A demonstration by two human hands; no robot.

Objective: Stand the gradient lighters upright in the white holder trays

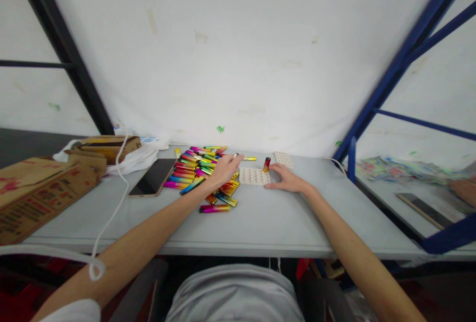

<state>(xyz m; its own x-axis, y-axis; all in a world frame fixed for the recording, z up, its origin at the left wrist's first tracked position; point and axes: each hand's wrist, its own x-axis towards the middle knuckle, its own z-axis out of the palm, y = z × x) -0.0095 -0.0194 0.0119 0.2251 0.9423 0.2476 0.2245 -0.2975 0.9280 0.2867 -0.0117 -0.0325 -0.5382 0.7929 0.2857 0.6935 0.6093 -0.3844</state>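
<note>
My left hand (224, 169) is over the right part of a pile of shiny, rainbow-coloured tubes (186, 167), its fingers closed. A small silvery end (236, 155) shows at its fingertips; the rest of that piece is hidden. Just to the right lies a white tray with rows of round holes (254, 176). One red-and-gold tube (267, 164) stands upright in the tray's far right corner. My right hand (285, 179) grips the tray's right edge, thumb at the near corner and fingers by the upright tube.
A second white tray (283, 159) lies behind my right hand. Left of the pile are a phone (153, 177), white wrapping (132, 161) and cardboard boxes (44, 188). A white cable (111, 213) hangs at left. Past the blue frame (372, 108), another person's hand (464, 188) shows.
</note>
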